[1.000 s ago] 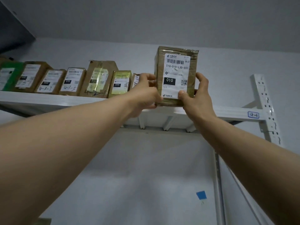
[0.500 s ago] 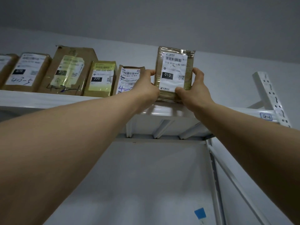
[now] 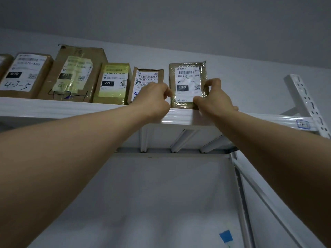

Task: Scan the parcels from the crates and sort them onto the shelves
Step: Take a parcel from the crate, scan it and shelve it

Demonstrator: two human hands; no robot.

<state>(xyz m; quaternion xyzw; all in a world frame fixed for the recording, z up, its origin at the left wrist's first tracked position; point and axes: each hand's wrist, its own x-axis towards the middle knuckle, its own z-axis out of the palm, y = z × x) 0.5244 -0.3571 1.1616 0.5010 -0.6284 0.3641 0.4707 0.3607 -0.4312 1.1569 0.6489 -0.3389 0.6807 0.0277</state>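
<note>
The left hand [image 3: 154, 98] curls its fingers against the left edge of a brown, tape-wrapped parcel with a white printed label [image 3: 188, 83]. The right hand [image 3: 214, 100] pinches its right edge, thumb on the lower front. The parcel stands upright on the white metal top shelf [image 3: 250, 119], just right of a smaller brown cardboard parcel [image 3: 148, 76]. This looks like the placing step. Next, both hands should probably let go gently so it stays standing.

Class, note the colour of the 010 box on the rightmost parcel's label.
The 010 box is black with white digits; head view.
</note>
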